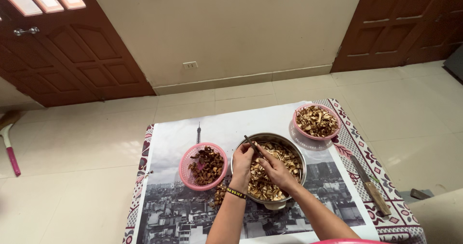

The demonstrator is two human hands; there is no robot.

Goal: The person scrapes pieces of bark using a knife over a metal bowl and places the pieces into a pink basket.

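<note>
Both hands (260,164) together over steel pot (289,141) w/ dried pieces, left (242,161) gripping thin knife (251,144).

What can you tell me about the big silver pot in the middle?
The silver pot is a round, shiny metal one, wide and fairly shallow, with a small handle showing at its near edge. It sits upright on the picture-printed table cover, between two pink baskets. It is nearly full of pale tan and brown dried pieces. The left hand and right hand are over it, and the left holds a thin dark tool above the rim.
</note>
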